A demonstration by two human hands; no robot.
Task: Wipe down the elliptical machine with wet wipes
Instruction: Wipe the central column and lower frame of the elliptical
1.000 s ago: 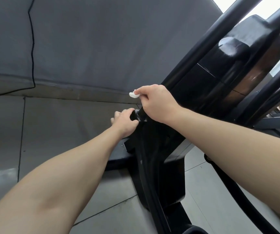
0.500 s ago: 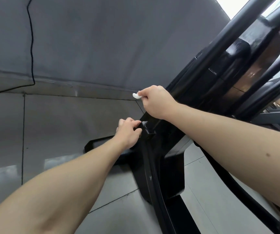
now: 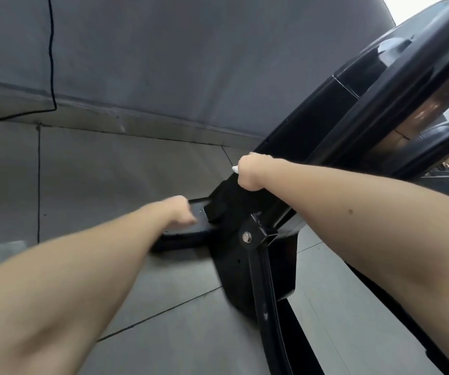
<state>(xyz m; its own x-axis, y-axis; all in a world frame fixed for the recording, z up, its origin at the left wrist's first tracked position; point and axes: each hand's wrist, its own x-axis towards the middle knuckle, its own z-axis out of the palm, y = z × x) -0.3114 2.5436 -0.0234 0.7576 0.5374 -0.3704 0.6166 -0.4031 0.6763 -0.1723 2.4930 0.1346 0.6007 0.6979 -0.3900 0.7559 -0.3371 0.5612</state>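
Observation:
The black elliptical machine (image 3: 247, 269) fills the right half of the head view, its glossy housing (image 3: 353, 74) and slanted bars rising to the upper right. My right hand (image 3: 250, 173) is curled against the upper end of a frame bar and holds a white wet wipe (image 3: 235, 169), of which only a small bit shows past the fingers. My left hand (image 3: 181, 211) is blurred and reaches down to the flat black base foot (image 3: 182, 234) that sticks out to the left. Its fingers are hidden behind the hand.
A grey wall rises behind the machine, with a thin black cable (image 3: 51, 63) running down it at the left. Grey floor tiles (image 3: 126, 169) surround the base. A bolt (image 3: 247, 236) marks a joint on the frame. Bright windows show at the upper right.
The view has dropped closer to the machine's base. My left hand has let go of the frame joint and moved down and left to the base foot. My right hand still holds the wipe.

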